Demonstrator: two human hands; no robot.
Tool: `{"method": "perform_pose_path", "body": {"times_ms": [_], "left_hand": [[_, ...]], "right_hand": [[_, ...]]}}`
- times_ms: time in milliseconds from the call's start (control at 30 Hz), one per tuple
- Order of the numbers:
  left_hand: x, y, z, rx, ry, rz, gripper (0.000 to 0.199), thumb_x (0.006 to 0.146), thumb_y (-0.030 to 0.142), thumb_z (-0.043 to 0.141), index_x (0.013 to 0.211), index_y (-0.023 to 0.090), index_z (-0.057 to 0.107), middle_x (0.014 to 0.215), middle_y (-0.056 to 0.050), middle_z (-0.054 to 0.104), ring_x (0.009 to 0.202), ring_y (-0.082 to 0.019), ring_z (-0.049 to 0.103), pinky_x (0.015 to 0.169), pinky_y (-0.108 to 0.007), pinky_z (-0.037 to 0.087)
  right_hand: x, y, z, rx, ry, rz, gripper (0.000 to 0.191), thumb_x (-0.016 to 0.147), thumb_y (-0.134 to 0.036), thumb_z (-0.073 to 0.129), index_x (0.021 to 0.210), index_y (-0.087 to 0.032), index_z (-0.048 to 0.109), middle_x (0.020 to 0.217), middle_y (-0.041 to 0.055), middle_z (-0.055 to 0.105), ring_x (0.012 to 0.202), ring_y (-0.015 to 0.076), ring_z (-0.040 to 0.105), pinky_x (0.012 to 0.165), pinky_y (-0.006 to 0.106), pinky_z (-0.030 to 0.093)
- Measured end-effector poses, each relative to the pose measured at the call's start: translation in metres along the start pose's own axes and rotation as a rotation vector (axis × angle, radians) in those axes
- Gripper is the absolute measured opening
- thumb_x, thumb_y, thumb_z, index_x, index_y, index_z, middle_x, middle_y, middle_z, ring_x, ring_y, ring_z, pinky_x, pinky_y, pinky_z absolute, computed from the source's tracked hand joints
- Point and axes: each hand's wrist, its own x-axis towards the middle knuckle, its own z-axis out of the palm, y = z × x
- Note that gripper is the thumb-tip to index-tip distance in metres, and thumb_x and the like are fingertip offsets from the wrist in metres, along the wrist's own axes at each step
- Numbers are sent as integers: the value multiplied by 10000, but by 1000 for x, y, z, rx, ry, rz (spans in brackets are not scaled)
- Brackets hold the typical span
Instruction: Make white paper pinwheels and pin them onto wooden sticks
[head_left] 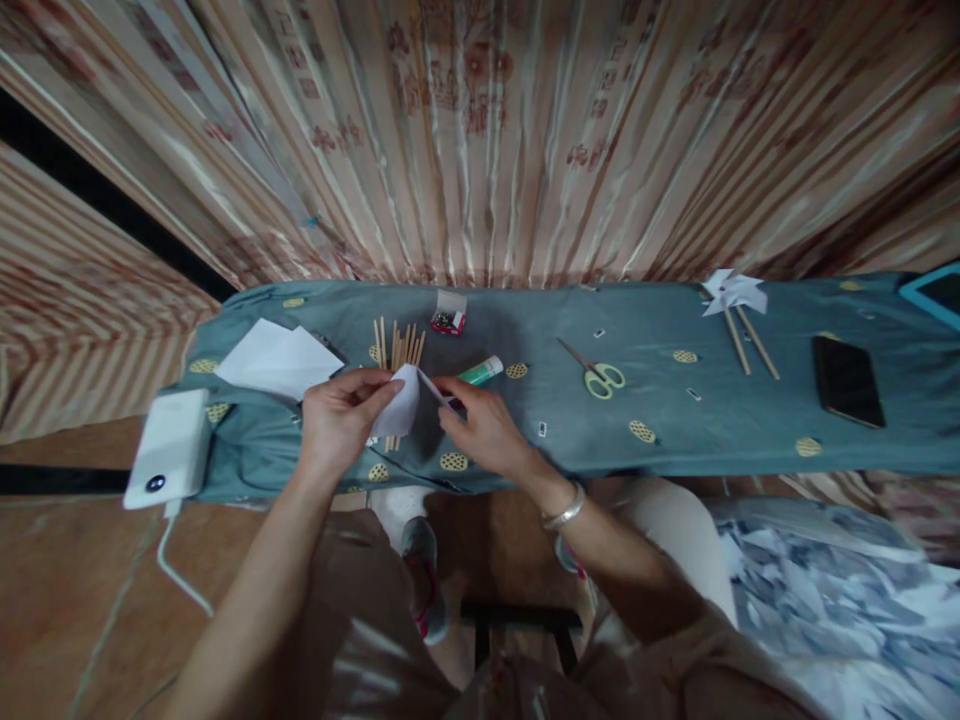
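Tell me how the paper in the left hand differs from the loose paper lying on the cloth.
Place: the held paper is gripped in the left hand, while the loose paper lies on the cloth.
Size: the held paper looks smaller; the loose paper spreads wider.
Pose: the held paper hangs down from the fingers, whereas the loose paper rests mostly flat.
Shared: both are white.

Two hands (334,420) (486,425) are working at one desk (559,395): scissors (601,380), one pair; glue stick (481,372), one; box (449,314), one; phone (849,382), one; power bank (169,440), one.
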Motion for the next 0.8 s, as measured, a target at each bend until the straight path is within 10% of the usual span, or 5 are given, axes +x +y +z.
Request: {"method": "perform_pose_path", "body": {"times_ms": [333, 533, 800], "left_hand": [[2, 3, 5, -335, -108, -281, 393, 410, 350, 876, 725, 161, 738, 648, -7, 691, 516, -108, 539, 505, -230, 429], [-2, 0, 19, -382, -277, -409, 535, 341, 276, 932, 836, 162, 768, 808, -51, 755, 629, -152, 644, 594, -259, 515], [-3, -8, 36, -365, -205, -428, 376, 419, 343, 890, 706, 161, 730, 665, -34, 722, 565, -162, 633, 569, -288, 525]], "right_hand": [[5, 10, -67, 426, 148, 268, 331, 703, -493, 724, 753, -166, 714, 611, -20, 620, 508, 94, 470, 458, 216, 338], [-4, 27, -86, 389, 274, 294, 410, 682, -569, 736, 631, -170, 653, 493, -49, 487, 455, 71, 358, 402, 220, 228], [-18, 53, -103, 535, 298, 416, 468, 574, -635, 802, 562, -195, 644, 484, -40, 527, 420, 76, 380, 388, 222, 247]]}}
